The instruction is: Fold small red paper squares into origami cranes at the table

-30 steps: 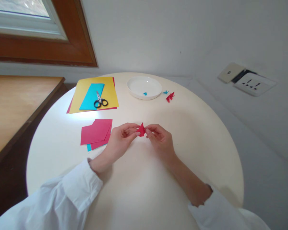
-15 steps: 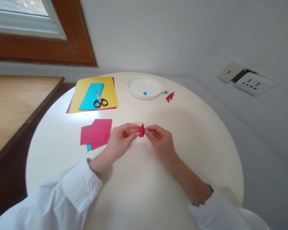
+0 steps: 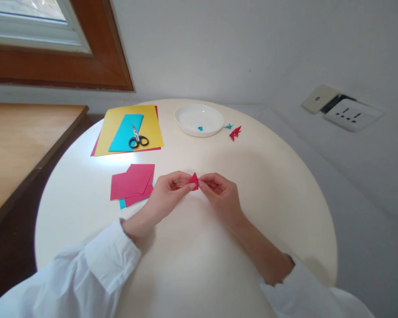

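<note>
A small folded piece of red paper (image 3: 194, 180), pointed at the top, is held up between my two hands over the middle of the table. My left hand (image 3: 168, 191) pinches its left side, with the thumb across its lower front. On the right edge, the thumb and forefinger of my right hand (image 3: 223, 190) are pinched together. Left of my left hand lie several cut pieces of red paper (image 3: 129, 184), with a bit of blue paper (image 3: 122, 203) showing from beneath.
Black-handled scissors (image 3: 138, 140) lie on folded blue paper (image 3: 121, 134) atop a yellow sheet (image 3: 152, 128). A white dish (image 3: 185, 129) holds a small blue paper piece (image 3: 200, 128). Beside it are a blue paper crane (image 3: 229, 126) and red folded paper figures (image 3: 235, 133). The round table (image 3: 278, 207) meets the wall.
The folded red paper has shifted slightly left and turned, its tip now lower and its face broader. My right fingertips have moved a little left with it.
</note>
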The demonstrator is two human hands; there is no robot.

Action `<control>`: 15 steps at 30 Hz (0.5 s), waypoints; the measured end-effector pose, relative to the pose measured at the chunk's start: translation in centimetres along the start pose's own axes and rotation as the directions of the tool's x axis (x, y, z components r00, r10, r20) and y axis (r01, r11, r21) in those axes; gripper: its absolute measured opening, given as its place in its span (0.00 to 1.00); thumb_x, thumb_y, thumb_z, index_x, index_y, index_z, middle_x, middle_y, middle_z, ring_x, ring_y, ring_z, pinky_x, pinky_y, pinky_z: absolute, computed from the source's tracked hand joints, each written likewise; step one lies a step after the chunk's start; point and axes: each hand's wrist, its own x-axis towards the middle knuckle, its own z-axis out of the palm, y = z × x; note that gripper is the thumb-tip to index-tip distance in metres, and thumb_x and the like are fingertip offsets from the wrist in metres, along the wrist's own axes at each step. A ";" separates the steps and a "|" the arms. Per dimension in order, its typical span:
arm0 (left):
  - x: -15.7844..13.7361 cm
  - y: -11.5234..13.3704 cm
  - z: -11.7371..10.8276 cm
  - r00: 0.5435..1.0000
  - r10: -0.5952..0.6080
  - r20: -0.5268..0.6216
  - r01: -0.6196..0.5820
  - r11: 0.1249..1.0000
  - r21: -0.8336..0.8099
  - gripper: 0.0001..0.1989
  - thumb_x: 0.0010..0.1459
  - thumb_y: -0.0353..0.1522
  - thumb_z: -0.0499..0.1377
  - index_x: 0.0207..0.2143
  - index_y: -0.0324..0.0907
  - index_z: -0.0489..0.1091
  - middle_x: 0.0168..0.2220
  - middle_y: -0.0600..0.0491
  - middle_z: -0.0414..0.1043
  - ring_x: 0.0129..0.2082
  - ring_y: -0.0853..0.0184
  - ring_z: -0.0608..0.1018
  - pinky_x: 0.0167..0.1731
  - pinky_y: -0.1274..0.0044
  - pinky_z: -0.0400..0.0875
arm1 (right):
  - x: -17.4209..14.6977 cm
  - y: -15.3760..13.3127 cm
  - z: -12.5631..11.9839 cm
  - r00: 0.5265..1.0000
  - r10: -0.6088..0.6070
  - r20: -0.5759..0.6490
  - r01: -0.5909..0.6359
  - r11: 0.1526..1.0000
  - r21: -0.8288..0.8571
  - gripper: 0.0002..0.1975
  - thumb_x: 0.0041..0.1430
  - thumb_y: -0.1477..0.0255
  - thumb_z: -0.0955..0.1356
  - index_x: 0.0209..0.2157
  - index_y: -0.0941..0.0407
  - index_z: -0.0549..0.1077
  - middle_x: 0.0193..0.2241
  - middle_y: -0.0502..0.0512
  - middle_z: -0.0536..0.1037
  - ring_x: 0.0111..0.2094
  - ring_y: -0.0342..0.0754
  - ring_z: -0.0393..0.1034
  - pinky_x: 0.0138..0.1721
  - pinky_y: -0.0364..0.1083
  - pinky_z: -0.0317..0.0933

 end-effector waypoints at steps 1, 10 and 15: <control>0.0 0.0 0.0 1.000 -0.001 -0.004 0.001 1.000 -0.001 0.09 0.44 0.35 0.65 0.27 0.38 0.72 0.28 0.52 0.76 0.30 0.68 0.76 0.33 0.77 0.69 | 0.0 0.0 0.0 1.000 0.000 -0.001 0.000 1.000 0.009 0.03 0.47 0.71 0.70 0.26 0.56 0.74 0.25 0.51 0.77 0.28 0.43 0.71 0.32 0.43 0.66; 0.1 0.1 0.0 1.000 0.016 -0.006 -0.016 1.000 -0.002 0.08 0.44 0.34 0.65 0.25 0.38 0.72 0.24 0.54 0.75 0.26 0.71 0.75 0.29 0.79 0.67 | -0.1 -0.1 0.0 1.000 0.009 -0.011 -0.008 0.999 0.044 0.04 0.47 0.71 0.71 0.27 0.56 0.74 0.25 0.50 0.77 0.28 0.42 0.71 0.32 0.42 0.67; 0.1 0.1 -0.1 0.999 -0.010 -0.037 0.010 1.000 -0.018 0.09 0.44 0.34 0.65 0.27 0.38 0.72 0.23 0.54 0.75 0.25 0.71 0.74 0.27 0.80 0.66 | -0.1 0.0 0.0 1.000 0.018 0.017 -0.019 0.999 0.049 0.05 0.47 0.71 0.71 0.29 0.56 0.74 0.29 0.52 0.78 0.31 0.43 0.72 0.35 0.44 0.68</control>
